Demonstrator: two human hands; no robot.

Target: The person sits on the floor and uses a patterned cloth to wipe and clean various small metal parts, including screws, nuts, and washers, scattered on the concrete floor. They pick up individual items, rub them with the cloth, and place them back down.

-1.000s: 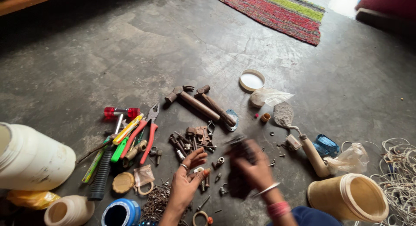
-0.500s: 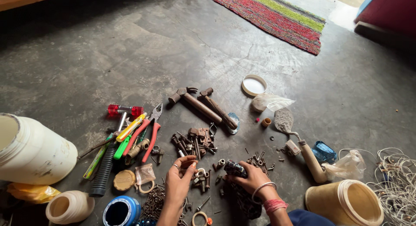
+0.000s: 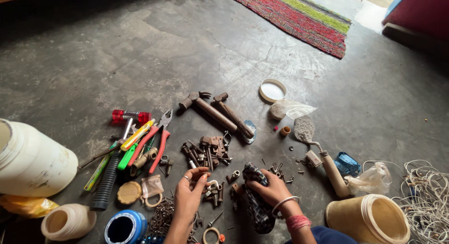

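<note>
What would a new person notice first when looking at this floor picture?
Two bare hands work low in the middle: the right hand grips a dark checked cloth, and the left hand rests on a heap of rusty bolts and screws. Left of the heap lie red-handled pliers among bright tools, with two old hammers beyond. A large white jar lies at the left edge and a striped red rug at the top.

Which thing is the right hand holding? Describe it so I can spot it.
Start at the tan open jar at lower right and look left to the right hand. It grips a dark checked cloth pouch, the only soft item among rusty bolts.
</note>
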